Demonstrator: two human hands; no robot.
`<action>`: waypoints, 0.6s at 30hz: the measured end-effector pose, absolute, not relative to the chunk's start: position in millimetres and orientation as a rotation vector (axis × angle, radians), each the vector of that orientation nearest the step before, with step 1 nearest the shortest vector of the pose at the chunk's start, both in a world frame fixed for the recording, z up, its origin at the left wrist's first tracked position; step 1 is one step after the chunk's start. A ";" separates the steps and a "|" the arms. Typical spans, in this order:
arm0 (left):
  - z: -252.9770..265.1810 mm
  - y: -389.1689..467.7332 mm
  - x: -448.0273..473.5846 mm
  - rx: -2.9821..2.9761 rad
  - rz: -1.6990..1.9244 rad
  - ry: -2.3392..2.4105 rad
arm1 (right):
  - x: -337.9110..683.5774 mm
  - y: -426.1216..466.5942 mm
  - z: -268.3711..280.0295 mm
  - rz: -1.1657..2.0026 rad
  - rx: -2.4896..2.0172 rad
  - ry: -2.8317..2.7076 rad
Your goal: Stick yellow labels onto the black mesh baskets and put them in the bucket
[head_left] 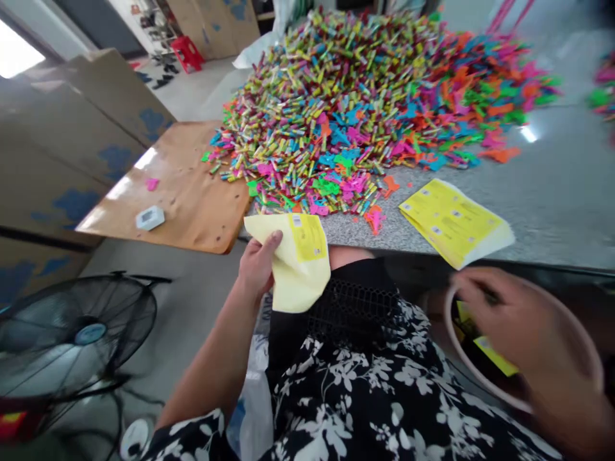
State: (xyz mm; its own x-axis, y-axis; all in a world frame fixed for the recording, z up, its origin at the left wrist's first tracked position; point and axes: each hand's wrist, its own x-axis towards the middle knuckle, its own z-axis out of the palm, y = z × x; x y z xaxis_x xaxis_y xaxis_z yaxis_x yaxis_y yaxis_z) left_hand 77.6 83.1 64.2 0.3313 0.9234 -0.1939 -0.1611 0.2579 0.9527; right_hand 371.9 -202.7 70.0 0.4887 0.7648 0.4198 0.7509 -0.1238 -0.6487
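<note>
My left hand grips a sticker sheet by its left side, thumb on top. The sheet is pale yellow and bent, with a brighter yellow printed patch at its upper right. It hangs over my lap at the table's front edge. My right hand is smeared by motion above a round bin at the lower right, so I cannot make out its fingers. Inside the bin lie yellow pieces. A stack of yellow printed sheets rests on the table just beyond my right hand.
A big heap of small colourful plastic pieces covers much of the grey table. To the left, a brown board bears a small white box and a pink piece. A black fan and cardboard boxes stand at left.
</note>
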 end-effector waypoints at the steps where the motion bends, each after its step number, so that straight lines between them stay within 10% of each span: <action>1: 66.0 74.7 90.4 1.045 0.900 0.916 | 350.1 -177.8 79.3 0.104 -1.858 -1.339; 18: 64.3 31.6 101.7 1.158 0.520 0.749 | 276.0 -74.7 69.9 0.415 -1.528 -1.383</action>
State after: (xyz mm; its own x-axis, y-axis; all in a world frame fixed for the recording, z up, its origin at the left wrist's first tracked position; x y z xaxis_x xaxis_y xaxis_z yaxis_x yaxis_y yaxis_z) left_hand 101.7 31.6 64.3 0.6541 0.7119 -0.2555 0.0098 0.3299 0.9440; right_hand 276.0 -74.7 69.9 0.2892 0.8907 0.3507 0.5499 0.1453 -0.8225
